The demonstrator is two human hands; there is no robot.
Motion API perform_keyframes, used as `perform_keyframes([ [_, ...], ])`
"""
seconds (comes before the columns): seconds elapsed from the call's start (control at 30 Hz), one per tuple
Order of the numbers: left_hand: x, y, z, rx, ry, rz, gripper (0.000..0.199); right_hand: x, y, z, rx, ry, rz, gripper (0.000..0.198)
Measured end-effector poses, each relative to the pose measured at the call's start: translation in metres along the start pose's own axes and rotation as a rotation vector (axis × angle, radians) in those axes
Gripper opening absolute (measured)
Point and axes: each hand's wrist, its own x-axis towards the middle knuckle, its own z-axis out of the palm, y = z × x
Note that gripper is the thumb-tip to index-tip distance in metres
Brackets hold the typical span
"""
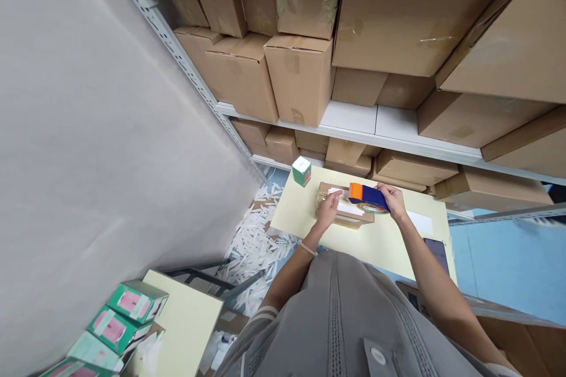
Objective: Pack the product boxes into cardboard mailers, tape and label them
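Metal shelving point(349, 118) up front, stuffed with brown cartons point(300, 79); white paper strips point(247, 247) scattered low on left. Small taped box point(354, 220) on pale yellow worktop point(292, 212), near middle. Left hand point(328, 210) at box's top, fingers pinching something or just resting, honestly can't tell. Right hand point(392, 199) near right end, fingers wrapped round blue-and-orange tape dispenser point(372, 195). Little green box point(301, 171) by far left corner, dark phone point(437, 253) off to right.

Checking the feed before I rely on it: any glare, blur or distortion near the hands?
Head view: the left hand, right hand and tape dispenser look small but fairly clear; head view: glint on an upper-shelf carton; head view: wide-angle stretch toward the edges, the metal upright slanting.
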Motion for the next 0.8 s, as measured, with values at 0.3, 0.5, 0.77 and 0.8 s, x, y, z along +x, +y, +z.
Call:
perform_keyframes([
  [0.3,0.02,0.034,0.001,-0.531,-0.178,-0.291,0.038,0.0,0.003,0.0,-0.047,-0.007,-0.015,0.044],
  [0.5,0.019,0.036,-0.002,-0.525,-0.183,-0.269,0.032,-0.002,-0.003,0.003,-0.08,0.006,-0.02,0.048],
  [0.77,0.028,0.012,0.002,-0.599,-0.194,-0.478,0.019,-0.003,-0.003,0.002,-0.108,-0.004,-0.04,0.048],
  [0.8,0.03,0.01,0.002,-0.585,-0.204,-0.487,0.021,-0.004,-0.003,0.002,-0.111,-0.016,-0.037,0.048],
])
